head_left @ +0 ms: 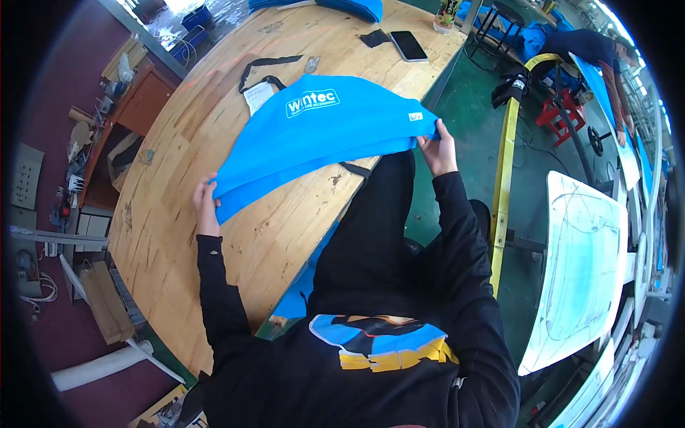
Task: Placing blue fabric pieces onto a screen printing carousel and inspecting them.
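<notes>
A bright blue, curved fabric cover point(307, 135) with a white printed logo and a small white label is stretched between my hands over the wooden table. My left hand point(206, 203) pinches its lower left corner. At the right end, my right hand point(439, 150) grips the other corner between thumb and fingers, just past the table's edge. The near edge of the cover shows a folded second layer. A black strap point(354, 170) shows under the near edge, and another black strap point(267, 63) lies beyond the cover beside a white paper slip point(258, 97).
On the wooden table point(164, 257) lie a phone point(408, 46), a dark square patch point(374, 38) and more blue fabric point(349, 7). A drink container point(447, 16) stands at the far corner. To the right are a yellow rail point(504, 178), a white marked panel point(578, 264) and a person bending over work point(592, 50).
</notes>
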Action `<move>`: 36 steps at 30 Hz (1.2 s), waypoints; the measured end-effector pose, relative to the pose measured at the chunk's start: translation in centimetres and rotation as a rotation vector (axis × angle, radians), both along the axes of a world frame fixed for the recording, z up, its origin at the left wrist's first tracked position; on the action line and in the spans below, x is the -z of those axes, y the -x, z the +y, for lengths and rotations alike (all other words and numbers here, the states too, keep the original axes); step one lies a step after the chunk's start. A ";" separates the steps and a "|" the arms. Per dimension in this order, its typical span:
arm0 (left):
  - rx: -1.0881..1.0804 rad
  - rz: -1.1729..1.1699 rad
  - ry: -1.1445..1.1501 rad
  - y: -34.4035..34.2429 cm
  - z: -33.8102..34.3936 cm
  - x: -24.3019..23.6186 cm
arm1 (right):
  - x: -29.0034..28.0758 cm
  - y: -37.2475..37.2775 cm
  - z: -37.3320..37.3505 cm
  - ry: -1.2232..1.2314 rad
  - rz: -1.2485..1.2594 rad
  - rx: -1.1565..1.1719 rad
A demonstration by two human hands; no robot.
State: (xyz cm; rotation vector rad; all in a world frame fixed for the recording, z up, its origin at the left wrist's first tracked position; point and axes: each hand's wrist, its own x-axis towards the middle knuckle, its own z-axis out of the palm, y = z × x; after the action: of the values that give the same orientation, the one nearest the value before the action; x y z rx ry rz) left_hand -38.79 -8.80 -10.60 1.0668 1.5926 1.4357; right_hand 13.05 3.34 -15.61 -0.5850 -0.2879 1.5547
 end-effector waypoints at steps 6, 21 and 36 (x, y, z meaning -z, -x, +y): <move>-0.020 0.181 0.041 -2.1 0.1 -0.8 | 3.5 -2.5 -0.2 -0.036 0.008 0.008; -0.075 0.326 -0.118 1.5 -2.3 2.3 | 2.9 -1.1 -2.6 0.001 -0.091 0.060; 0.044 1.239 -0.340 -12.0 1.4 -3.4 | -0.8 1.9 -2.8 -0.351 -1.115 0.650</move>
State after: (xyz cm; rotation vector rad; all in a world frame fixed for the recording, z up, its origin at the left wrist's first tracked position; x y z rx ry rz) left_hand -26.78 -7.38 -7.16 2.4702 2.0762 1.0148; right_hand 11.11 0.56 -14.78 -1.0875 -1.0620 0.4112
